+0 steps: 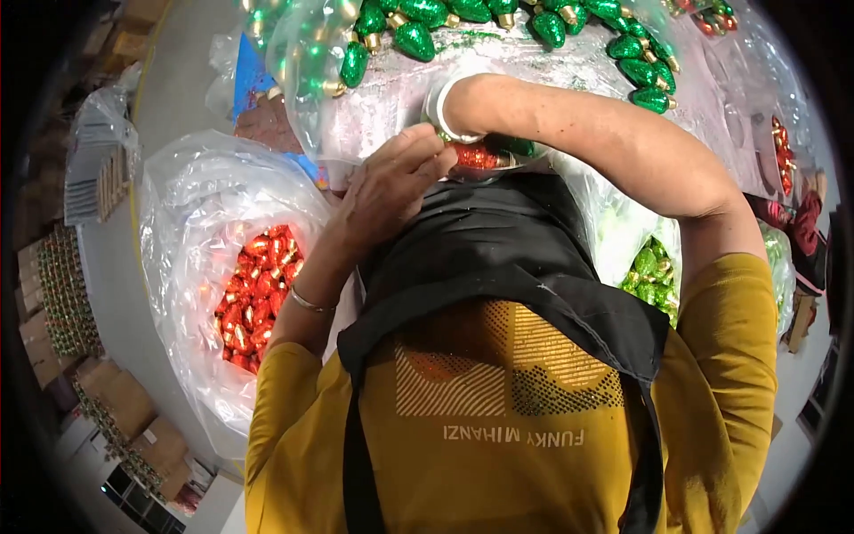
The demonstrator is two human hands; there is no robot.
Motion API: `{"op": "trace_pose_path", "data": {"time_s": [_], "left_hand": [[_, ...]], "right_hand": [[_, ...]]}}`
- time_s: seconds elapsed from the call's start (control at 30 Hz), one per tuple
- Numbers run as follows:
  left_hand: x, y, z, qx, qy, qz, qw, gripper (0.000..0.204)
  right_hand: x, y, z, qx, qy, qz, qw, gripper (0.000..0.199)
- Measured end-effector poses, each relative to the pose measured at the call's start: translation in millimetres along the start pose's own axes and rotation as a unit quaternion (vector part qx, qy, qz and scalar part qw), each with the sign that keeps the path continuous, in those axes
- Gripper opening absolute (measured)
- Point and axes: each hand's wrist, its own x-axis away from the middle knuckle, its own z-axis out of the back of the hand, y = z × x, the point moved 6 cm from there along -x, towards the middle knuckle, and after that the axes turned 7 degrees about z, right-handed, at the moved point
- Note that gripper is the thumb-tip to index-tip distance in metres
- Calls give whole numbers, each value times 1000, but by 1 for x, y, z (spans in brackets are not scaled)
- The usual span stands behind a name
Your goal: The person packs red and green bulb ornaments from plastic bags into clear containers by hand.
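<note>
A clear plastic container [485,172] lies at the table's near edge against my black apron, with red and green glittery bulb ornaments showing in it. My left hand [398,184] curls its fingers over the container's left end, beside a white ring [441,114]. The ring circles my right wrist; whether it is the container's rim or a band, I cannot tell. My right forearm reaches across from the right, and my right hand [454,84] is mostly hidden beyond the wrist. Green bulb ornaments [414,41] with gold caps lie loose on the table farther off.
To the left stands a plastic-lined bag [182,231] of red bulb ornaments [258,298]. Light green ornaments [651,271] sit in plastic at my right. More red ornaments [783,153] lie at the table's right edge. Cardboard boxes [120,396] are stacked far left.
</note>
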Motion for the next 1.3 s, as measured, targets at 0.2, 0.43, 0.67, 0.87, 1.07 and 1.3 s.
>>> {"op": "trace_pose_path", "data": {"time_s": [0.2, 0.43, 0.67, 0.87, 1.07, 1.3], "left_hand": [[-8, 1, 3, 30, -1, -11, 999, 32], [-5, -6, -2, 36, -53, 9, 998, 29], [-10, -6, -3, 52, -26, -3, 998, 28], [-20, -1, -1, 57, -41, -8, 997, 33], [-22, -3, -3, 32, -77, -5, 996, 31], [-27, -4, 0, 50, -72, -26, 996, 29]], "right_hand": [[-1, 2, 2, 8, -39, -10, 999, 23], [42, -26, 31, -17, -42, -29, 999, 22], [40, -17, 13, 28, 3, -72, 997, 21], [61, -21, 32, 91, 29, -89, 991, 27], [42, 2, 9, 13, 20, -129, 991, 31], [62, -17, 32, 76, 34, -133, 988, 31]]}}
